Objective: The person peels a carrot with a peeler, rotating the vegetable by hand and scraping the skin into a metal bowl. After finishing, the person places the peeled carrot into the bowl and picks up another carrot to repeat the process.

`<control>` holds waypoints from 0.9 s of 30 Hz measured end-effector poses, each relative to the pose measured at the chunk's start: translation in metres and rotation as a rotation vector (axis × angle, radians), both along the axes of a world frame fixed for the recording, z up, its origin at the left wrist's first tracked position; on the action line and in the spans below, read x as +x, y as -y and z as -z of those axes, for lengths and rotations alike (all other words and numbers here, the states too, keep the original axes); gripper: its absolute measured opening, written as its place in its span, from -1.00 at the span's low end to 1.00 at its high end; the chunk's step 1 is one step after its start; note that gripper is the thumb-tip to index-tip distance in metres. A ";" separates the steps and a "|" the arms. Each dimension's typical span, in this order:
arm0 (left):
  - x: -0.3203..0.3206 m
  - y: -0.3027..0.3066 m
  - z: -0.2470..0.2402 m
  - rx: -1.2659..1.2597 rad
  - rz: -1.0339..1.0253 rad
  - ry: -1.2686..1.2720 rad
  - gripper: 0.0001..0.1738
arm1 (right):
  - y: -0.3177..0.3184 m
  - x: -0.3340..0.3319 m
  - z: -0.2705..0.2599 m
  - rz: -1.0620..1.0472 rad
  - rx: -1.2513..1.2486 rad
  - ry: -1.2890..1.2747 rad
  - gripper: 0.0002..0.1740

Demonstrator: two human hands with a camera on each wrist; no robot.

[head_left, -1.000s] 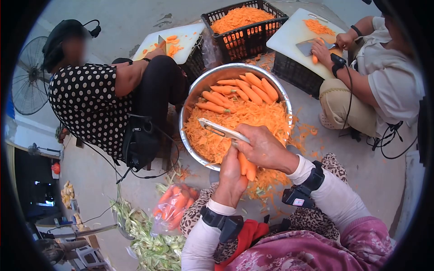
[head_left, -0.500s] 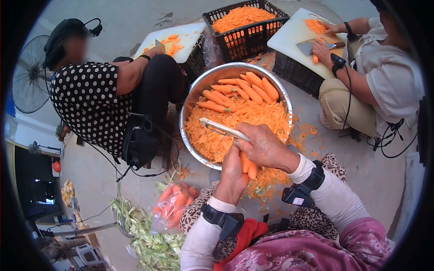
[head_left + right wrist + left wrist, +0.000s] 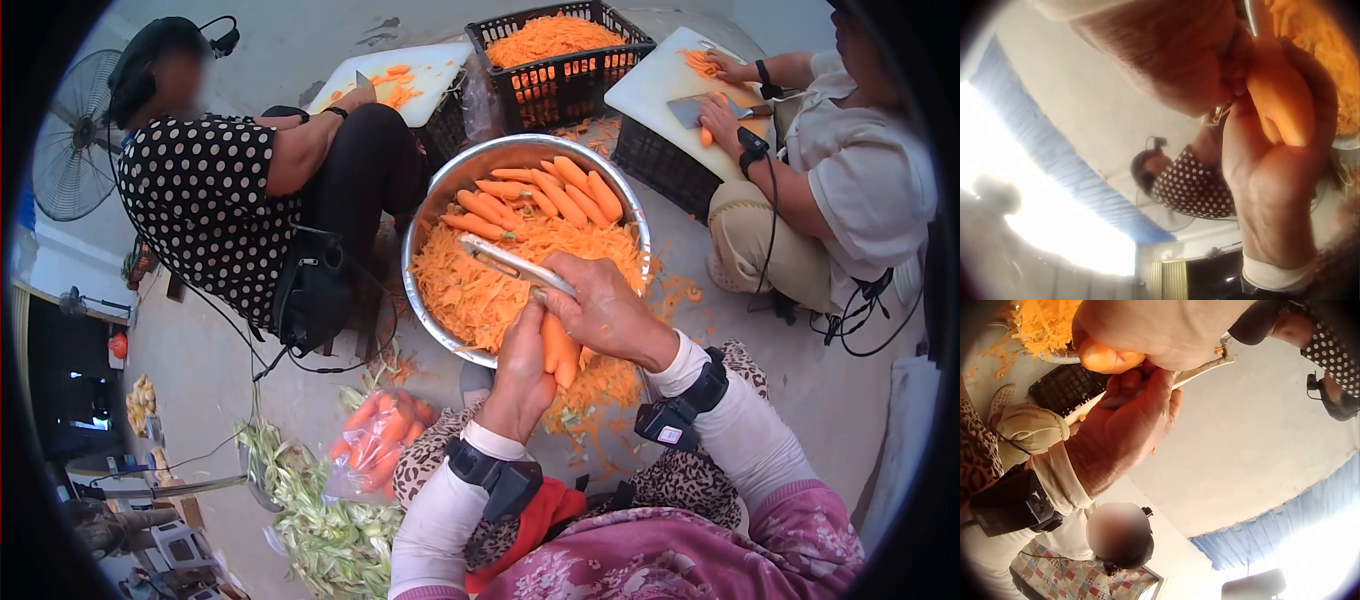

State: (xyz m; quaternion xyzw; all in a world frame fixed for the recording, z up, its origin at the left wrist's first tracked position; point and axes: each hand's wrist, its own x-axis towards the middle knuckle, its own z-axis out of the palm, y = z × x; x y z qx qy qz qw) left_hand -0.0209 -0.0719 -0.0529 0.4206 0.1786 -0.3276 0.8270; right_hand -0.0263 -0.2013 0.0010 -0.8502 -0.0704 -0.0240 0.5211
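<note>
My left hand [image 3: 522, 368] grips a peeled orange carrot [image 3: 561, 352] over the near rim of a steel basin [image 3: 409, 270]. In the right wrist view the carrot [image 3: 1282, 94] lies against the palm and its end looks forked. My right hand [image 3: 607, 308] holds a pale-handled peeler [image 3: 515, 265], its slotted head pointing away to the left over the basin. Both hands meet at the carrot's upper part, which the right fingers hide. Inside the basin, orange peelings [image 3: 465, 300] lie with several whole peeled carrots [image 3: 560, 195] on top.
Left and right sit two people, each with a hand at a white cutting board [image 3: 440, 75]; a cleaver [image 3: 690, 110] lies on the right one. Behind the basin stands a black crate [image 3: 570, 85] of shredded carrot. Near my left knee are a bag of carrots [image 3: 380, 445] and leafy scraps [image 3: 325, 530].
My hands have moved slightly away and right with the carrot and peeler, as the whole view shifts a little. The person at right has moved a hand from the cleaver to the shreds.
</note>
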 end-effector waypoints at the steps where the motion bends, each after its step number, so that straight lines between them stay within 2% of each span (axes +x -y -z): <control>1: 0.000 -0.001 -0.003 0.006 -0.022 0.003 -0.56 | 0.000 0.000 -0.004 0.079 0.005 0.055 -0.85; 3: 0.001 -0.005 -0.012 0.010 -0.050 0.009 -0.55 | 0.005 0.003 -0.007 0.194 -0.046 0.108 -0.87; 6: 0.006 -0.016 -0.024 -0.017 -0.034 0.038 -0.50 | 0.010 0.004 0.000 0.207 -0.189 0.187 -0.87; 12: 0.014 -0.028 -0.029 -0.156 -0.139 0.093 -0.47 | 0.004 -0.002 0.003 0.087 -0.173 0.152 -0.83; 16: 0.015 -0.028 -0.035 -0.126 -0.203 0.114 -0.44 | 0.005 -0.001 -0.002 0.074 -0.201 0.178 -0.84; 19: 0.017 -0.031 -0.037 -0.160 -0.187 0.122 -0.44 | 0.009 -0.001 -0.008 0.084 -0.153 0.146 -0.86; 22: 0.019 -0.035 -0.041 -0.193 -0.158 0.123 -0.44 | 0.012 -0.002 -0.011 0.110 -0.136 0.222 -0.86; 25: 0.019 -0.035 -0.046 -0.123 -0.184 0.191 -0.41 | 0.014 -0.006 -0.016 0.043 -0.073 0.273 -0.82; 27: 0.021 -0.039 -0.046 -0.187 -0.187 0.193 -0.41 | 0.014 -0.011 -0.021 -0.121 -0.051 0.127 -0.77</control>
